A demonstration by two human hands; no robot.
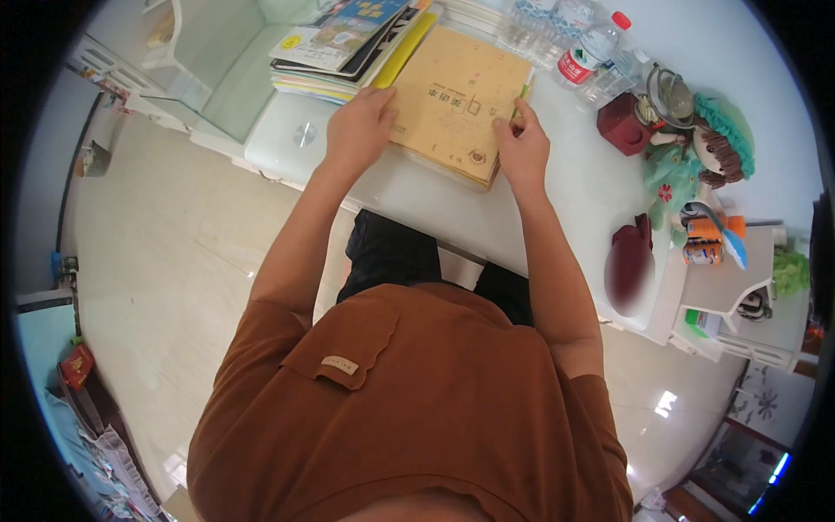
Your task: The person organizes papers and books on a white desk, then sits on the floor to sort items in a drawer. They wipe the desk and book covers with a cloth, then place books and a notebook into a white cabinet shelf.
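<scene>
A stack of tan-covered exercise books point(450, 85) lies on the white desk point(554, 176), its top cover bearing print. My left hand point(362, 124) rests against the stack's left side, fingers at the edge. At the right side, my right hand point(524, 140) has its thumb on the top cover and its fingers by the edge. Whether either hand grips the stack is not clear. Left of the stack stands a pile of books and magazines point(313, 81), some lying askew, with a yellow one point(406, 52) beside the tan covers.
Clear plastic bottles point(531, 23), one with a red cap point(621, 21), stand at the back right. Further right are a dark red box point(625, 124), a doll in green point(672, 173), a dark red oval object point(629, 271) and orange cans point(704, 253). A glass panel point(202, 114) stands left.
</scene>
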